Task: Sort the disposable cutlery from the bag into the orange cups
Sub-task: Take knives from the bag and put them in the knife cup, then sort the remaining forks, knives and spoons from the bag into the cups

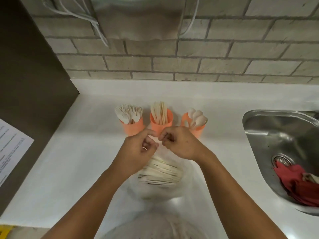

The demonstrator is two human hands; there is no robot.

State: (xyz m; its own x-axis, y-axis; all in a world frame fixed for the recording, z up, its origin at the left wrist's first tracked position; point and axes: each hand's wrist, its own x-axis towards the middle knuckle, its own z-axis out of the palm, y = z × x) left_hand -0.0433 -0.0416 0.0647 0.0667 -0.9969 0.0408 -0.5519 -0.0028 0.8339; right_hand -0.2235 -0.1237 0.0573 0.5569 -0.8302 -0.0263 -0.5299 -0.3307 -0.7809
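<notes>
Three orange cups stand in a row on the white counter: the left cup holds forks, the middle cup holds knives, the right cup holds spoons. In front of them lies a clear plastic bag with a bundle of pale cutlery inside. My left hand and my right hand are close together above the bag's top, fingers pinched on its clear plastic just in front of the middle cup.
A steel sink with a red cloth in it lies to the right. A printed sheet hangs on the dark panel at the left. The brick wall stands behind the counter.
</notes>
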